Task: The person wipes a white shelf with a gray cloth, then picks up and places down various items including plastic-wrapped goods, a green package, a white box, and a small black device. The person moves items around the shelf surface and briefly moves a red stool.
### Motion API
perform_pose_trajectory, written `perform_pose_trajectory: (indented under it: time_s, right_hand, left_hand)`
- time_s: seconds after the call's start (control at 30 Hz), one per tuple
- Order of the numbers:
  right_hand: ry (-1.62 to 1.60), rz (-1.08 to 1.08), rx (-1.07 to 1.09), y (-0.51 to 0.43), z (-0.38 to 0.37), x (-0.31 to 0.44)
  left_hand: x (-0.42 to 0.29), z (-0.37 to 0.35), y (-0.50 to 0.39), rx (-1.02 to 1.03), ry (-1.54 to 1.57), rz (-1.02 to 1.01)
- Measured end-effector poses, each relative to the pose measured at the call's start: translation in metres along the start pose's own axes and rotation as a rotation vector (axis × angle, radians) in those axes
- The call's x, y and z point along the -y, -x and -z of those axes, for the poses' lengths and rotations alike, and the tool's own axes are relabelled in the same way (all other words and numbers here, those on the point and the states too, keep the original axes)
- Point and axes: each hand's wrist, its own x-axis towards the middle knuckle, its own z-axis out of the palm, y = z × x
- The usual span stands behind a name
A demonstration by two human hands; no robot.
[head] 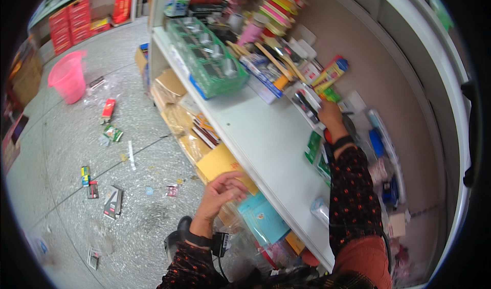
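My right hand (330,114) reaches to the back of a white shelf (249,124), at the end of a white open box (305,103) that holds dark items. Its fingertips meet the box's edge, but whether they grip it is unclear. Beside it lie a yellow and red packet (330,75), a green package (316,153) and a blue and white box (261,78) of small goods. My left hand (224,191) hovers with bent fingers in front of the shelf's edge, above a yellow envelope (222,164) and a light blue folder (262,220), holding nothing.
A green wrapped pack of glasses (207,57) stands on the shelf's left part. Stacked colourful packs (282,11) are behind it. Small boxes and wrappers lie scattered on the speckled floor (145,212), near a pink bucket (69,78). A clear plastic-wrapped item (320,210) sits near my right sleeve.
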Motion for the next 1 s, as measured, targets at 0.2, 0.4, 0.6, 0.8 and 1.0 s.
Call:
perform_pose_trajectory:
  time_s: [0.2, 0.4, 0.6, 0.8, 1.0]
  right_hand:
    - [0.168, 0.009, 0.026, 0.01, 0.023, 0.017]
    - [0.04, 0.11, -0.014, 0.031, 0.041, 0.018]
    - [-0.027, 0.083, 0.137, 0.041, 0.025, 0.017]
    - [-0.409, -0.11, -0.039, 0.017, -0.009, -0.003]
    - [-0.197, -0.061, -0.077, 0.021, -0.011, -0.008]
  left_hand:
    - [0.001, 0.004, -0.003, -0.06, 0.025, -0.056]
    - [0.002, 0.005, 0.003, -0.152, -0.001, -0.037]
    - [0.007, -0.001, 0.007, -0.182, -0.045, -0.004]
    - [0.007, -0.001, 0.011, -0.208, -0.016, 0.008]
    - [0.007, -0.001, 0.008, -0.207, -0.014, 0.021]
